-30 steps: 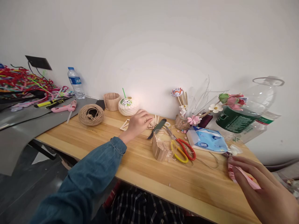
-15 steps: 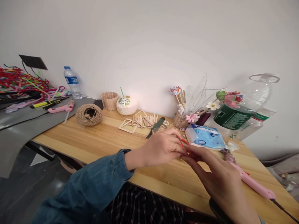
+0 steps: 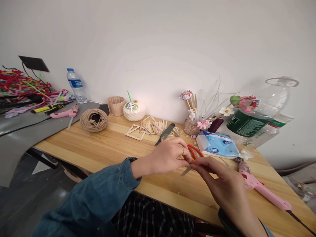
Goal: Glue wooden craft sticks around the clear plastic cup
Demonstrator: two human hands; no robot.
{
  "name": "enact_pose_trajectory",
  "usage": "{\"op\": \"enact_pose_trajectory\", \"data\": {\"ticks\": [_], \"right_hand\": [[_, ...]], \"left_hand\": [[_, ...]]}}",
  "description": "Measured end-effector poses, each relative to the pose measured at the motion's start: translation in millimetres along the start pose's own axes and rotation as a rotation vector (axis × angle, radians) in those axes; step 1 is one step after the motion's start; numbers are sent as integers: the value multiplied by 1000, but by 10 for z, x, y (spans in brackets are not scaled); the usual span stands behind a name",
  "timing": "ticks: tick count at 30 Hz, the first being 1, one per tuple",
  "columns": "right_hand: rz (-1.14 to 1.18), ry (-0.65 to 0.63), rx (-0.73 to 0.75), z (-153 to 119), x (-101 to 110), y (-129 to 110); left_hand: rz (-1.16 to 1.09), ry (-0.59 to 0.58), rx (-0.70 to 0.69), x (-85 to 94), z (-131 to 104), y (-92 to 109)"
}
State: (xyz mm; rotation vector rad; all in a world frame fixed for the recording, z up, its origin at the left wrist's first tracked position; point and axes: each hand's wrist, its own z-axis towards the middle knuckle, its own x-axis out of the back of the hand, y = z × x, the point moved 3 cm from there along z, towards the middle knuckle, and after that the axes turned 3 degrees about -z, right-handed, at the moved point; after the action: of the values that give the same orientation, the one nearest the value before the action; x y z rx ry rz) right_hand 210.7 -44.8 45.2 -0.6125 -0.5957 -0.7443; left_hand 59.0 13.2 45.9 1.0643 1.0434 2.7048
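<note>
My left hand (image 3: 170, 156), with a ring on one finger, has its fingertips pinched together above the front of the wooden table. The fingertips of my right hand (image 3: 222, 182) meet them from the right, also in a pinch. Whatever lies between them is too small and covered to make out. Below the fingertips pokes out a short, pale, flat strip (image 3: 186, 171); whether it is held or lies on the table I cannot tell. Just behind the hands are the red handles (image 3: 195, 150) of a tool whose working end is hidden.
Wooden sticks (image 3: 155, 127), a dark green knife-like tool (image 3: 166, 133) and a twine coil (image 3: 93, 120) lie leftward. A tissue pack (image 3: 218, 144), flower pot (image 3: 190, 127) and large bottle (image 3: 254, 120) stand behind. At right rests a pink glue gun (image 3: 269, 194) with its cord.
My fingers have drawn closer into a pinch, and my right hand has shifted slightly left. More of the red handles and the pale strip now shows.
</note>
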Motion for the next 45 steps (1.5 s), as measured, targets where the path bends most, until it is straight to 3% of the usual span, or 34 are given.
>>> {"op": "enact_pose_trajectory", "data": {"ticks": [2,5,8,11,15,37,45], "right_hand": [[9,3,30,-8,-34,34],[-9,-11,101,-13,-86,73],[17,-86,123,-20,-151,99],[55,-138,118,-37,-208,99],[86,-135,145,-59,-270,68],[17,-109,145,-20,-449,136],[-25,-39,225,0,-443,109]], "left_hand": [[40,-2,-4,79,-4,-32],[184,-40,102,184,-35,-144],[296,-190,171,185,-93,-276],[309,-331,120,133,-142,-352],[288,-400,56,131,-168,-366],[319,-393,23,111,-189,-342],[330,-365,3,92,-187,-392]]}}
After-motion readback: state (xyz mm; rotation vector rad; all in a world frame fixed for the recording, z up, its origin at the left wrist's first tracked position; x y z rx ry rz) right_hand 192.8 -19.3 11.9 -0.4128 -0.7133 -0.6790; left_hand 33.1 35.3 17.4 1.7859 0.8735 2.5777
